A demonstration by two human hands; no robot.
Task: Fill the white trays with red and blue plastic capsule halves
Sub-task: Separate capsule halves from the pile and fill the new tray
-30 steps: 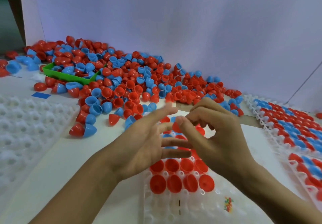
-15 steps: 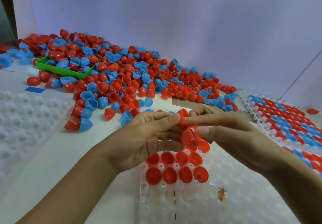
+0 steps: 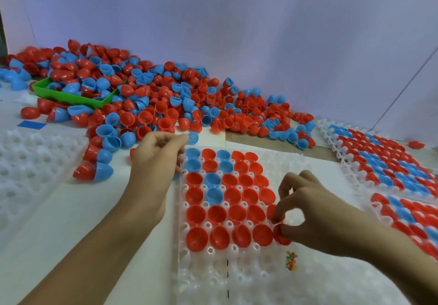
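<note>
The white tray [image 3: 237, 278] lies in front of me, its far rows filled with red halves [image 3: 216, 214] and a few blue halves [image 3: 214, 194], open side up. My right hand [image 3: 317, 217] pinches a red capsule half [image 3: 280, 237] at the right end of the nearest filled row; another red half [image 3: 275, 212] sits just above under its fingertips. My left hand [image 3: 154, 162] hovers at the tray's far-left corner with curled fingers, its thumb tip beside a loose blue half [image 3: 193, 138]. What its palm holds is hidden.
A big pile of loose red and blue halves [image 3: 166, 105] runs along the back wall, partly in a green bin [image 3: 71, 97]. Two filled trays [image 3: 379, 162] lie on the right, an empty white tray [image 3: 26, 162] on the left. A joined red-blue capsule [image 3: 92, 172] lies near it.
My hands, which were together over the tray pulling red halves apart, have separated. The left went to the tray's far-left corner; the right dropped to the nearest filled row with a red half.
</note>
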